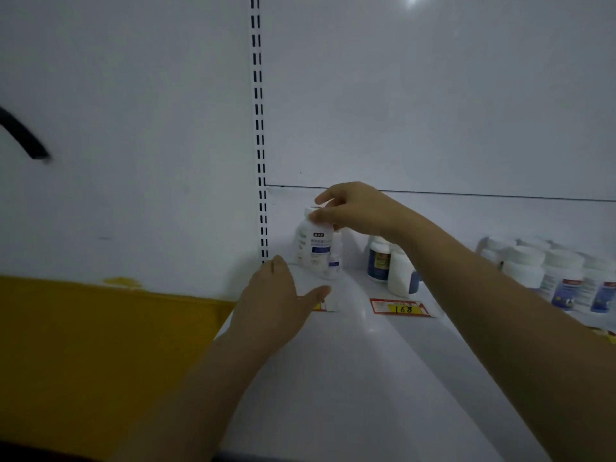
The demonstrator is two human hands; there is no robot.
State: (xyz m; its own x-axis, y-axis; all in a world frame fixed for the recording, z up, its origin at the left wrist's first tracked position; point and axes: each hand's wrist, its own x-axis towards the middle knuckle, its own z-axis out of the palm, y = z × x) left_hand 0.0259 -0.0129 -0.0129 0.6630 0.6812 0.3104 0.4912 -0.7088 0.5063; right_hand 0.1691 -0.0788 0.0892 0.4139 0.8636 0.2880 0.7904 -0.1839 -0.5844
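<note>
Gripping the white bottle (315, 243) from above: the right hand (356, 211) curls its fingers and thumb round the cap and neck, reaching in from the right

- Bottle: white plastic body, white cap mostly hidden under the fingers. Pale label with a small dark box of print near the top, a blue band across the middle, and fine text too blurred to read
- Orientation: long axis close to vertical, cap up, base down toward the shelf (350, 378). The label faces the near side
- Position: far left corner of the white shelf, just right of the slotted upright (260, 128), close to the back panel. Cannot tell whether the base is resting on the shelf or just clear of it
- A small bottle (333, 266) stands just in front of it at its lower right and overlaps its base in this view
- Left hand (276, 305): palm down on the near left part of the shelf, fingers straight and together pointing far, thumb spread to the right. It holds nothing and sits near the white bottle without touching it
- Right of the held bottle: a dark blue bottle (378, 261) and a plain white bottle (401, 275) side by side, with a red and yellow price tag (401, 308) lying in front of them
- Far right: a cluster of white-capped bottles (560, 278)
- Left of the shelf: a yellow panel (100, 345)
</note>
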